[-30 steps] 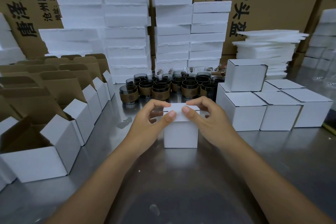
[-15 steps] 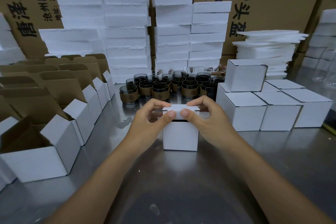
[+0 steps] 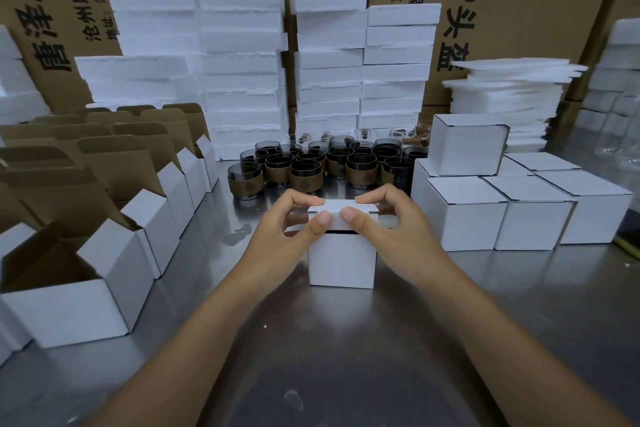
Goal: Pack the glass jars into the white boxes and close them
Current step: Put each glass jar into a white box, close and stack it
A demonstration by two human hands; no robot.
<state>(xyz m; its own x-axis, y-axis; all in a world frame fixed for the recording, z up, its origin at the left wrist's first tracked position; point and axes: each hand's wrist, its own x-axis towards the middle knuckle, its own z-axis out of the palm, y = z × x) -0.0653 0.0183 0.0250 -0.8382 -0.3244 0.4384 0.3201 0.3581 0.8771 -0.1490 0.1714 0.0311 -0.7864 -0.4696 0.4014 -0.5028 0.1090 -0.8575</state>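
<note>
Lid flap [image 3: 341, 209]: now standing slightly proud, with a dark slit showing under its near edge where a second ago none was showing; my thumbs are sitting closer together at the middle of that edge. Left hand [image 3: 282, 230]: I am pinching the flap's left half, thumb [image 3: 321, 221] on the front lip and curled fingers over the far edge. Right hand [image 3: 393, 230]: I am pinching the right half likewise. White box [image 3: 341, 263]: standing upright on the steel table [image 3: 346, 340] straight before me; its contents are hidden, so I am not vouching for a jar inside. By my reckoning I am lining up the tuck lip for pushing in, so this box is nearing closure. Glass jars [image 3: 311, 166]: waiting in a cluster just behind. Closed boxes [image 3: 464, 211]: standing stacked to my right. Open boxes [image 3: 114, 270]: lining the left. Foam slabs [image 3: 242, 45]: piled at the back.
</note>
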